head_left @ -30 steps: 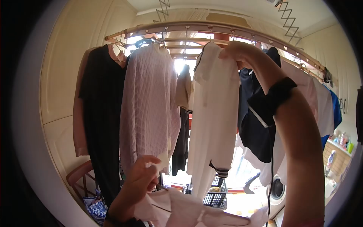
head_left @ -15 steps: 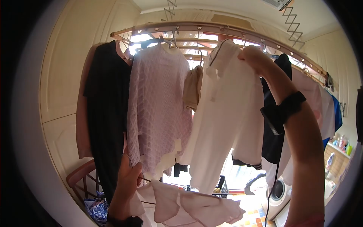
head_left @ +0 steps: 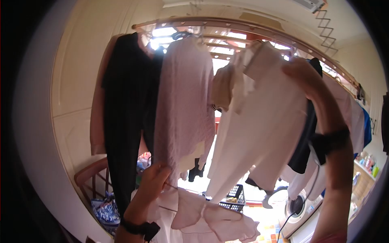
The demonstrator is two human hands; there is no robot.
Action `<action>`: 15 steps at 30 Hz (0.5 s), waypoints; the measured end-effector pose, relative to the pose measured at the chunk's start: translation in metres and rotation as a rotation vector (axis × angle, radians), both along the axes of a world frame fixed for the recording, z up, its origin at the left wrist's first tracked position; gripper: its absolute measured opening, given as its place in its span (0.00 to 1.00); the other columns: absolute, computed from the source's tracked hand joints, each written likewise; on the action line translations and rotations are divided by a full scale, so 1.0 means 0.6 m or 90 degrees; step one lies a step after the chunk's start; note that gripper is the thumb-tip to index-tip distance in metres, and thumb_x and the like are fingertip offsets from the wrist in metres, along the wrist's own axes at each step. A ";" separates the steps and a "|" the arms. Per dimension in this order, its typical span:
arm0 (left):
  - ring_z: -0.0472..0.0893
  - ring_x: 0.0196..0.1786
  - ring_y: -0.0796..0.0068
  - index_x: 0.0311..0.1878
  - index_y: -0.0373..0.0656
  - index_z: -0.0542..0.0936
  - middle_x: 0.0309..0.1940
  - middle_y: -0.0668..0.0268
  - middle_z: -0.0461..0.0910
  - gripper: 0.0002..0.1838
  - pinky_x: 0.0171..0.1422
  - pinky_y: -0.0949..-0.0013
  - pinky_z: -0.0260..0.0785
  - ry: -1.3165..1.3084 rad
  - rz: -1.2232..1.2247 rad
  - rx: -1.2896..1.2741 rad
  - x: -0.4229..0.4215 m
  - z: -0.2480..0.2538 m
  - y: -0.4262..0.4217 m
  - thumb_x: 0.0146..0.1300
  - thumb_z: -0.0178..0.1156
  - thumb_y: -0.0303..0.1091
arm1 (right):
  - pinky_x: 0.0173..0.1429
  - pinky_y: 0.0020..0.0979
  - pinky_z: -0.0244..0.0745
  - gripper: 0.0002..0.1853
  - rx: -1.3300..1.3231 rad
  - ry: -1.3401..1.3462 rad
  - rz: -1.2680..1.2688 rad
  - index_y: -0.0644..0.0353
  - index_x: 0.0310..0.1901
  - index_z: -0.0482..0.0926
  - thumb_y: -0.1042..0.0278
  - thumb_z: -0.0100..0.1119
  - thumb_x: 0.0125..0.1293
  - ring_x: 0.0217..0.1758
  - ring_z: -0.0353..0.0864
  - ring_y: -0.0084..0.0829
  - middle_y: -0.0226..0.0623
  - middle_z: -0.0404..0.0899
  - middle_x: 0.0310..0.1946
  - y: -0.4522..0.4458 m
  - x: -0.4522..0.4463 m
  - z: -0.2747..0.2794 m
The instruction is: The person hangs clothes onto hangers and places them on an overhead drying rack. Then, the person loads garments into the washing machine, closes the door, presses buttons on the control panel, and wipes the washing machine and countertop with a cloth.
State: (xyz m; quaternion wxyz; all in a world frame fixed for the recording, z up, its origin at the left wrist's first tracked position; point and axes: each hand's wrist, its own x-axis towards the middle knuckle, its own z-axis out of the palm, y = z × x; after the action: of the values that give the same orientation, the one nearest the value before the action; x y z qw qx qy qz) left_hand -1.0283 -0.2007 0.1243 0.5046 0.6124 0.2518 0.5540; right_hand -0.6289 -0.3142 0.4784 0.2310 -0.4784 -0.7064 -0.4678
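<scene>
My left hand [head_left: 153, 180], low at centre-left, is closed around a thin hanger that carries a pale pinkish-white garment [head_left: 198, 214]. That garment spreads rightward from the hand, below the hanging clothes. Higher up on the right, my right hand [head_left: 299, 75] is blurred and grips the upper edge of long white trousers [head_left: 259, 121], which slant down to the left below the rack. A lilac textured top [head_left: 186, 101] hangs just above and behind my left hand, and black clothing [head_left: 125, 101] is to its left.
Overhead runs a wooden drying rack [head_left: 227, 23] with a beige item [head_left: 223, 87] and more clothes at right. Behind are a black basket [head_left: 237, 198] and a washing machine [head_left: 298, 206] with its door open. A wooden chair [head_left: 91, 172] stands at lower left.
My right hand has moved right and slightly down, drawing the white trousers outward, now slanted. The garment at my left hand has come into fuller view. The view has shifted, so the rack sits differently.
</scene>
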 end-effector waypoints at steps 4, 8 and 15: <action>0.70 0.23 0.84 0.41 0.36 0.80 0.22 0.72 0.73 0.13 0.26 0.74 0.61 0.061 0.022 0.043 0.021 -0.002 -0.022 0.68 0.59 0.39 | 0.37 0.24 0.71 0.12 -0.194 0.548 0.139 0.63 0.38 0.83 0.62 0.61 0.64 0.32 0.76 0.18 0.24 0.77 0.29 -0.201 -0.068 -0.153; 0.73 0.28 0.81 0.42 0.36 0.80 0.23 0.68 0.73 0.13 0.31 0.69 0.65 0.077 0.015 0.193 0.068 -0.027 0.000 0.68 0.59 0.39 | 0.35 0.22 0.67 0.10 -0.199 0.636 0.053 0.64 0.38 0.81 0.66 0.66 0.61 0.29 0.73 0.17 0.28 0.77 0.26 -0.328 -0.033 -0.238; 0.77 0.41 0.72 0.59 0.39 0.78 0.41 0.62 0.82 0.20 0.47 0.68 0.69 0.116 -0.020 0.220 0.088 -0.039 -0.030 0.69 0.58 0.40 | 0.34 0.23 0.69 0.09 -0.233 0.469 0.127 0.64 0.41 0.76 0.72 0.61 0.60 0.26 0.72 0.21 0.29 0.74 0.26 -0.458 -0.068 -0.314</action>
State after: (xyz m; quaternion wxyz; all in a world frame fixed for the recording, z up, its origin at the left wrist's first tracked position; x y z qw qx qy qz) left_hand -0.9753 -0.2187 0.1008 0.3757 0.7413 0.1877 0.5235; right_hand -0.6698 -0.5889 0.2900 0.4235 -0.5761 -0.6907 -0.1078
